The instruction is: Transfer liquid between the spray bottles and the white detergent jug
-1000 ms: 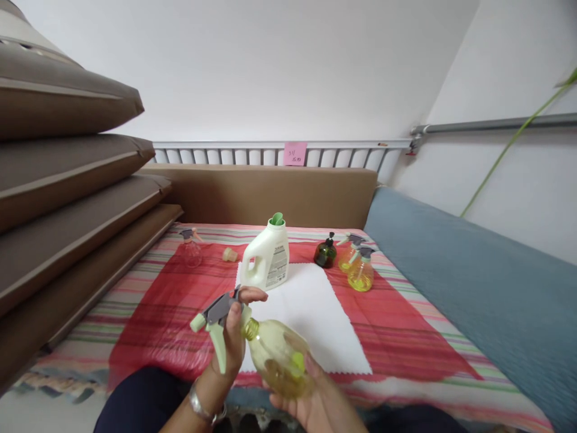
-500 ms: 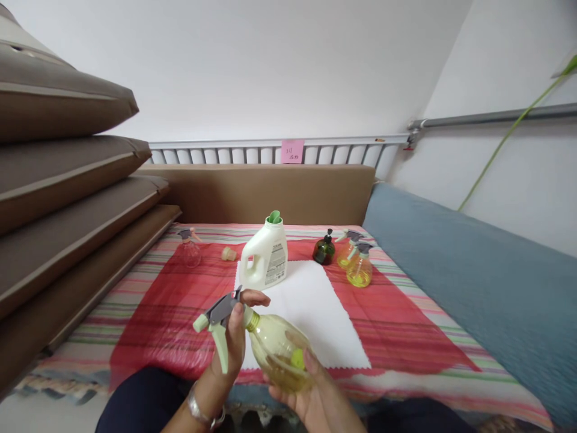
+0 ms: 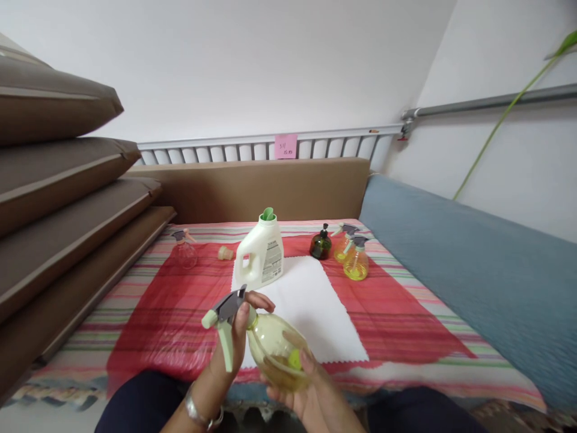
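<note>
A yellow-green spray bottle (image 3: 274,352) is held tilted in front of me, its grey and pale green trigger head (image 3: 224,316) pointing left. My left hand (image 3: 237,337) is closed around the neck just below that trigger head. My right hand (image 3: 306,394) cups the round belly of the bottle from underneath, fingers curled on it. A little yellow liquid lies in the bottom of the bottle.
On the red cloth (image 3: 180,300) lie a white cloth (image 3: 311,300), a white detergent jug (image 3: 260,252), a dark green pump bottle (image 3: 320,243), two yellow spray bottles (image 3: 355,263), a clear spray bottle (image 3: 184,249) and a small cap (image 3: 224,253). Brown cushions (image 3: 58,198) stack at left; a blue mattress (image 3: 451,264) lies right.
The held bottle has shifted slightly right and up in view. Both hands keep their hold. The view has tilted a little, so the background objects sit higher and further left.
</note>
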{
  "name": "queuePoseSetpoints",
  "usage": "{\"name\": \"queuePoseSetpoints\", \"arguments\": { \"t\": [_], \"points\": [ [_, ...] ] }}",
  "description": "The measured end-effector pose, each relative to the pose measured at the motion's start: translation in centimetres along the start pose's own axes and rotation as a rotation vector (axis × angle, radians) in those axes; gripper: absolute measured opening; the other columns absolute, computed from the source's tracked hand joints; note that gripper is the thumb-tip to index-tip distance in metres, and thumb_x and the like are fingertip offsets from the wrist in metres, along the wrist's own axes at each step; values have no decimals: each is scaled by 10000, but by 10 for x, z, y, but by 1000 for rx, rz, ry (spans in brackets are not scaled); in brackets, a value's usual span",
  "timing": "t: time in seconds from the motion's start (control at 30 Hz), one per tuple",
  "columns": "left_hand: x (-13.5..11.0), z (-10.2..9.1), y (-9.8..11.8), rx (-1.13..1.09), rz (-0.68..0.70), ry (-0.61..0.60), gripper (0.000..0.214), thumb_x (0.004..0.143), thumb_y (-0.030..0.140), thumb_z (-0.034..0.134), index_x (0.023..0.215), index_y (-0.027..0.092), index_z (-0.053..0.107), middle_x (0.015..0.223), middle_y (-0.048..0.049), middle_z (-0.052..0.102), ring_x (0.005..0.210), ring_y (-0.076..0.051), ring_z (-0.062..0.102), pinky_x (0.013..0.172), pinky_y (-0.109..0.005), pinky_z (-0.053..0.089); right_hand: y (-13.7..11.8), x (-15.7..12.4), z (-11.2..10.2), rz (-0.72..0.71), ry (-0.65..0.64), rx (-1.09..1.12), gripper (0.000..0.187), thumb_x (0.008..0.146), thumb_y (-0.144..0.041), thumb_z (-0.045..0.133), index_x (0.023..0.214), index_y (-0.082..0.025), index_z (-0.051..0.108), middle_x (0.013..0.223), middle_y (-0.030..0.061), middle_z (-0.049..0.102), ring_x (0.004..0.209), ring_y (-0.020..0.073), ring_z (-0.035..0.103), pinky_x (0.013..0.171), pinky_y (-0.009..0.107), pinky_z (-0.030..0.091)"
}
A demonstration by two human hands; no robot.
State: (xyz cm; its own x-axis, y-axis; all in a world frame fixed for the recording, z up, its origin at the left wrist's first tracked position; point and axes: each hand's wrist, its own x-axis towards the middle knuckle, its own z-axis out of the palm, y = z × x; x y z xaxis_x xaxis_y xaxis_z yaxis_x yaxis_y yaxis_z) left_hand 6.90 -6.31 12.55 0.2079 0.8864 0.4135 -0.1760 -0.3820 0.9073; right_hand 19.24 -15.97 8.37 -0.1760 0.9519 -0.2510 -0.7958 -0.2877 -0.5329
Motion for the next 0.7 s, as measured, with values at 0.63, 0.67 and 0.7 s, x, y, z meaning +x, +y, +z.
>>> {"name": "queuePoseSetpoints", "arguments": {
  "t": [0.63,0.67,0.7],
  "points": [
    [7,2,7,-418,-262,-341,424,843,540,428,947,155,571,804,-125,669,753,-251,621,637,-352,457,12,13,-18,476,-294,114,957,692,-850,254,1097,-48,584,827,195,719,577,170,672,468,182,433],
    [7,4,6,-460,-257,-303,397,846,529,440,959,165,547,789,-107,668,741,-242,625,659,-360,462,12,13,-18,472,-287,114,933,702,-842,264,1097,-59,584,838,193,718,589,173,674,488,191,445],
    [7,5,6,-487,-251,-262,368,849,517,452,958,173,528,784,-91,665,732,-232,629,685,-368,466,13,13,-18,462,-282,113,906,712,-831,281,1088,-65,587,844,190,717,600,177,674,510,203,457]
  ]
}}
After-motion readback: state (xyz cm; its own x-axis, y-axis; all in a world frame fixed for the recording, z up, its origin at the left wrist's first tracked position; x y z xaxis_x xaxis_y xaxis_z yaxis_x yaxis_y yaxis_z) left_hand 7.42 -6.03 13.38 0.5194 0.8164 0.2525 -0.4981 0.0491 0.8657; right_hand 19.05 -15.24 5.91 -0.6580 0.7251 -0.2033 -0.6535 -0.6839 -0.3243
